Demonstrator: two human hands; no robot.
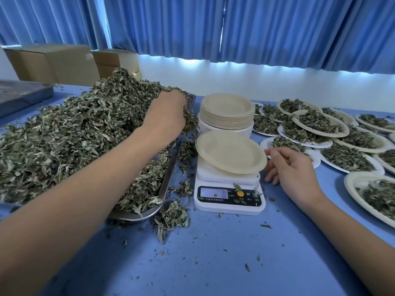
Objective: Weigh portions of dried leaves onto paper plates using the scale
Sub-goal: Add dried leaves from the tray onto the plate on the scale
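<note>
Left hand (168, 112) grip clamped on dried leaves (74, 129); empty plate (228, 150) on scale (228, 199) lies right of it, right hand (292, 167) pinching rim.

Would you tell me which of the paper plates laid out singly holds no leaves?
The plate on the scale, tilted, its rim held by the right hand; the plates to its right all carry leaves.

Near edge of tabletop (213, 263): open, only leaf crumbs (171, 218). Left side blocked by tray (168, 174) under leaf heap (74, 129). Centre: scale (228, 201) bearing empty plate (228, 150), plate stack (227, 112) behind. Right edge crowded with overlapping filled plates (346, 157)
</note>
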